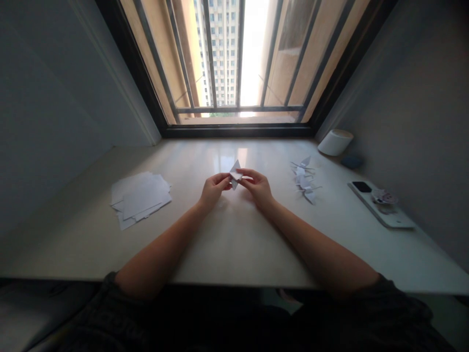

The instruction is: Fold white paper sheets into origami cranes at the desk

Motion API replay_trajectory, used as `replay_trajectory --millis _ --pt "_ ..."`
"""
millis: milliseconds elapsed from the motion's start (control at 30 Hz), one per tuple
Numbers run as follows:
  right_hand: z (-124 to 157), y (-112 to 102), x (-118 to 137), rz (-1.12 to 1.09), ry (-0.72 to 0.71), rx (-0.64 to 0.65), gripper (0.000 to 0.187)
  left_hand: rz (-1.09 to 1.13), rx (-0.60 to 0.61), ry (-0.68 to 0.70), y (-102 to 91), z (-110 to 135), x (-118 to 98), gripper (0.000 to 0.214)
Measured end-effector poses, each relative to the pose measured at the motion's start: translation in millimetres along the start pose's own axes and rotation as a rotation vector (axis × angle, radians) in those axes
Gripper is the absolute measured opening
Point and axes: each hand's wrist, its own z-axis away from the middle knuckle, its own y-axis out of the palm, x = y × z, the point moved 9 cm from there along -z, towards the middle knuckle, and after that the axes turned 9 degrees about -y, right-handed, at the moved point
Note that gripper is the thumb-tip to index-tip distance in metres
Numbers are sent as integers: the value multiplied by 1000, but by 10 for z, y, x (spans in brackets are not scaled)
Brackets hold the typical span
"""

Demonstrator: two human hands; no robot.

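A small piece of folded white paper, with pointed tips at top and bottom, is held up over the middle of the white sill-like tabletop. My left hand pinches its left side between thumb and fingers. On the opposite side, my right hand grips it the same way. The fingers partly cover the paper, so its lower folds are hard to make out. Over to the right lie several folded paper cranes, close together in a row.
A loose stack of white paper sheets lies at the left. Along the right wall are a white cup-like container, a small dark object and a phone with a grip on its back. A barred window closes off the far side.
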Motion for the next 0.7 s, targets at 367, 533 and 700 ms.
replay_trajectory --millis 367,533,700 --pt "41 39 -105 -110 178 24 51 20 -5 -9 -17 -27 29 36" --pt "39 101 -59 -174 161 47 53 53 -24 -24 -50 -53 47 36" --pt "21 74 -69 -186 121 11 50 59 -41 -38 -75 -65 67 40"
